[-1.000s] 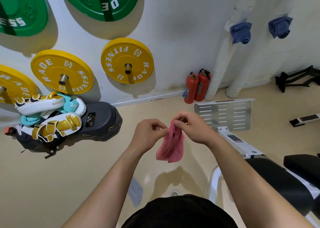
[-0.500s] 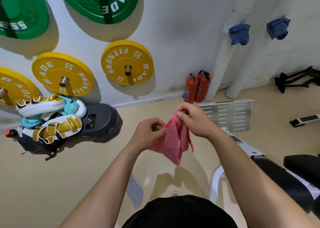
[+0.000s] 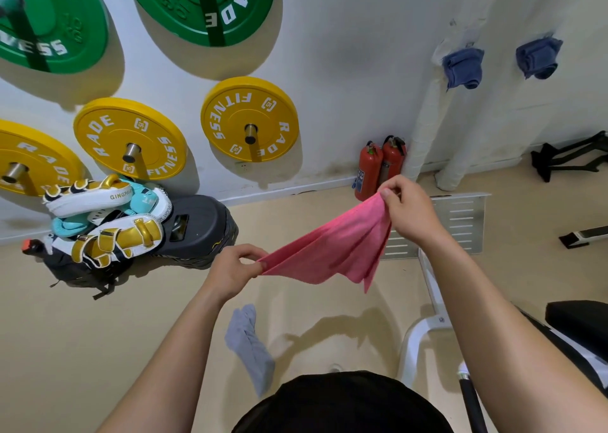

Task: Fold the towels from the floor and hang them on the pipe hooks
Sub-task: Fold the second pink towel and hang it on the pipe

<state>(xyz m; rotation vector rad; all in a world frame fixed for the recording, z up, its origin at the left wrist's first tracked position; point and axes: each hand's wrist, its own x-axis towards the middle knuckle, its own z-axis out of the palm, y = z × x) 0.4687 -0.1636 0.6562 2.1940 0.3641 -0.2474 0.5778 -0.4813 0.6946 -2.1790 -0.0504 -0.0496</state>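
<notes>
Gym floor [image 3: 98,334] – pink towel [image 3: 329,250] spread btwn left hand [image 3: 230,268] & right hand [image 3: 411,213].

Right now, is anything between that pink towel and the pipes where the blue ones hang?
Nothing visible in the air. The pink towel is stretched between left hand and right hand. On the floor before the pipes lies a slotted metal plate, and two fire extinguishers stand beside one of them.

Hands [image 3: 235,269] have drawn apart, apparently spreading the pink towel [image 3: 332,251].
</notes>
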